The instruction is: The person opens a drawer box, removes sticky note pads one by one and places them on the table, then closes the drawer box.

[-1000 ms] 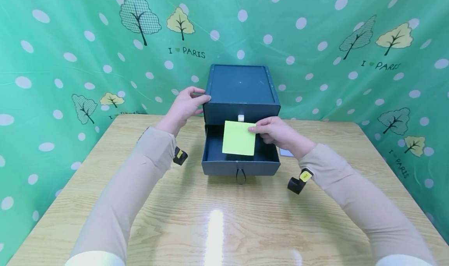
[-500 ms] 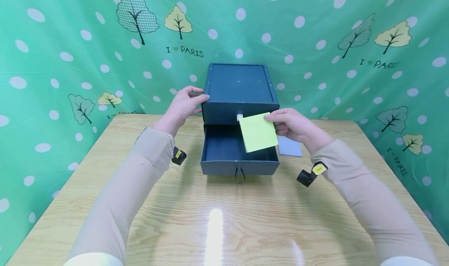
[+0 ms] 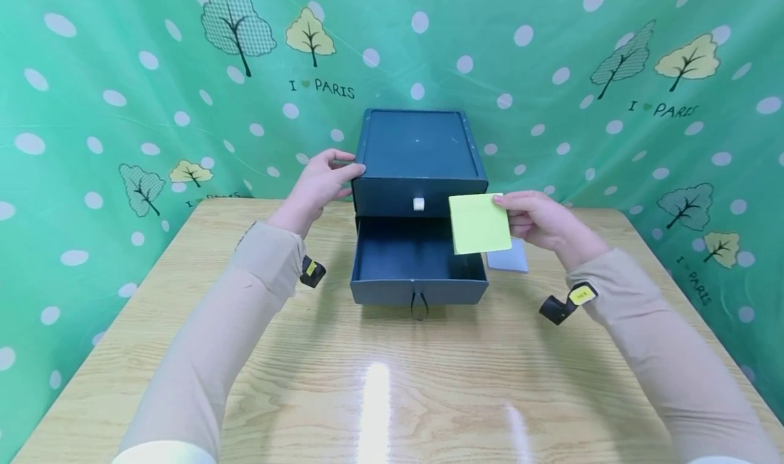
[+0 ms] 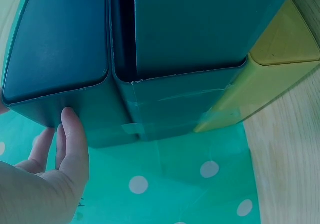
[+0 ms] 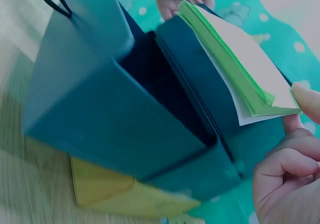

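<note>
A dark blue drawer box (image 3: 419,144) stands at the back of the table, its lower drawer (image 3: 419,292) pulled out and showing nothing inside. My left hand (image 3: 321,184) rests its fingertips on the box's upper left side; the left wrist view shows the fingers (image 4: 74,134) against that side wall. Between thumb and fingers my right hand (image 3: 542,222) pinches a yellow-green pad of notes (image 3: 480,224), held up in front of the box's right edge. From the right wrist view the pad (image 5: 232,59) looks thick, with several layers.
A pale blue flat item (image 3: 510,256) lies on the table right of the drawer. Under the box, a yellow part (image 4: 285,39) shows in the left wrist view. A black loop (image 3: 419,307) hangs on the drawer front. Behind stands a green dotted curtain (image 3: 539,76).
My right hand has moved right with the note pad, from over the open drawer to its right edge, uncovering the drawer's inside and the pale blue item. My left hand stays on the box.
</note>
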{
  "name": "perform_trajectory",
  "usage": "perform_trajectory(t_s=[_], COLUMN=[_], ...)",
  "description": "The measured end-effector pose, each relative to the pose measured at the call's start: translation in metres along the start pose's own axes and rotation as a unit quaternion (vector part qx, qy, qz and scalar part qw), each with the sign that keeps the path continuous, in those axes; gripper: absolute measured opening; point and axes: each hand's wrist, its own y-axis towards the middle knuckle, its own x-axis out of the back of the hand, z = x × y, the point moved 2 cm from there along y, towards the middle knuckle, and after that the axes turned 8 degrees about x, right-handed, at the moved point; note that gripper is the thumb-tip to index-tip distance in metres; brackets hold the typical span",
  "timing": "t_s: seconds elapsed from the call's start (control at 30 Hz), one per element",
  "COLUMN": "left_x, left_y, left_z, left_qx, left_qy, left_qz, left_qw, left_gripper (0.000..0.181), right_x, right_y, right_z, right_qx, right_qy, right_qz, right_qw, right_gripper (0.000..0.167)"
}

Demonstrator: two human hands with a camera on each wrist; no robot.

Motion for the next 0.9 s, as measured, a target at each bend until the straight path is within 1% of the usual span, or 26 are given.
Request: perform_trajectory(t_s=[0.1,0.23,0.5,0.6,0.73,0.83,0.9], left_x=[0.0,0.0,0.0,0.0,0.0,0.0,0.0], left_y=[0.001,0.001,0.0,-0.001,0.0,0.0,0.001], left_z=[0.0,0.001,0.0,0.0,0.0,0.0,0.001], left_qx=[0.001,0.004,0.004,0.004,0.004,0.004,0.004], left_qy=[0.0,0.003,-0.001,-0.003,-0.001,-0.001,0.0], left_qz=[-0.002,-0.004,-0.001,-0.002,-0.001,-0.001,-0.001], left_qw=[1.0,1.0,1.0,1.0,1.0,1.0,1.0], left_gripper=[0.045,0.044,0.044,0.044,0.044,0.045,0.044], right_x=[0.013,0.031,0.062,0.075,0.098,0.116,0.125], right_y=[-0.003,-0.008,-0.016,-0.017,-0.02,-0.023,-0.025], right_z=[-0.001,-0.003,-0.011,-0.014,-0.022,-0.028,-0.032], right_qx=[0.003,-0.001,-0.007,-0.018,-0.047,-0.063,-0.076], right_qy=[0.029,0.052,0.075,0.066,0.042,-0.006,-0.041], right_qz=[-0.011,-0.032,-0.062,-0.068,-0.078,-0.071,-0.067], right_qw=[0.9995,0.9981,0.9952,0.9953,0.995,0.9955,0.994], right_gripper=[0.031,0.033,0.034,0.036,0.037,0.036,0.034])
